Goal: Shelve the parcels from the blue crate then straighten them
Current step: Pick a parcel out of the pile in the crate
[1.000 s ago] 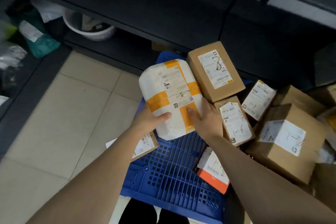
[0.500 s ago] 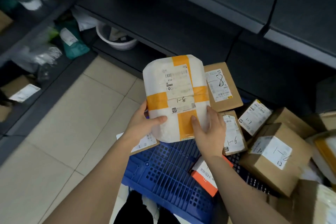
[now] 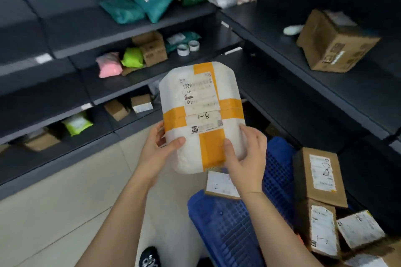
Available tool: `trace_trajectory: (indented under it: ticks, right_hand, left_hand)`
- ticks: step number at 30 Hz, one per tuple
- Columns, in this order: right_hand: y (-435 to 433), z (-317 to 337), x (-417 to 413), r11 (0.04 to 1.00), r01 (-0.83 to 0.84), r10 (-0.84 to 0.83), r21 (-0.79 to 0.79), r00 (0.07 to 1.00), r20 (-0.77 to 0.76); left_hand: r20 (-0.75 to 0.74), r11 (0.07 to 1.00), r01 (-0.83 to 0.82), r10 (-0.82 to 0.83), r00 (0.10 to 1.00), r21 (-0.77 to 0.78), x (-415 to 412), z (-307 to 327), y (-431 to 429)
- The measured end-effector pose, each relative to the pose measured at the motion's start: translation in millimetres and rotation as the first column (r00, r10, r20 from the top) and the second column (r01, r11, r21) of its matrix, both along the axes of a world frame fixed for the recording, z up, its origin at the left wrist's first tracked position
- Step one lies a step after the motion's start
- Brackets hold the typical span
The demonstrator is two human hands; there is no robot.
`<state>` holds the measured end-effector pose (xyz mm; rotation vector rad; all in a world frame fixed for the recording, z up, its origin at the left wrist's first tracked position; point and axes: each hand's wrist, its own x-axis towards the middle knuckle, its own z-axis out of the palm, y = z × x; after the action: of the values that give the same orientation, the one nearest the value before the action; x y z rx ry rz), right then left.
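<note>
Lifted clear since 1 second earlier: left hand (image 3: 158, 154) grip pinching white parcel (image 3: 201, 102) marked 1-8, right hand (image 3: 247, 154) likewise, above blue crate (image 3: 234, 223). Not yet shelved; several boxes (image 3: 319, 178) remain at right; straightening pending.

The left forearm (image 3: 125, 212) and right forearm (image 3: 264, 223) are showing bare right down to the lower edge of view. The left hand (image 3: 156, 154) and right hand (image 3: 249, 158) are showing short nails on the thumbs. Below, the person is wearing a black shoe (image 3: 149, 257) with a white pattern
</note>
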<state>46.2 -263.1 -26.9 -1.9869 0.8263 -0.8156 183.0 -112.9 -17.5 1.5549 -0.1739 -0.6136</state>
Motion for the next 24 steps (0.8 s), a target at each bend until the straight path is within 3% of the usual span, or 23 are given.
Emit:
trace_trajectory:
  ticks: [7, 13, 24]
  right_hand:
    - [109.5, 39.2, 106.0, 0.959, -0.283, 0.282, 0.003, 0.958, 0.055]
    - [229.6, 61.3, 186.8, 0.905, -0.426, 0.425, 0.011, 0.903, 0.063]
    - [414.7, 50.0, 306.0, 0.799, -0.596, 0.6, 0.077, 0.799, -0.041]
  left_hand:
    - [0.206, 0.942, -0.329, 0.31, 0.928, 0.066, 52.4, 40.0, 139.9]
    - [0.29, 0.879, -0.466, 0.422, 0.859, 0.104, 90.8, 59.3, 269.0]
    - [0.242, 0.788, -0.59, 0.546, 0.802, 0.175, 162.8, 50.6, 460.6]
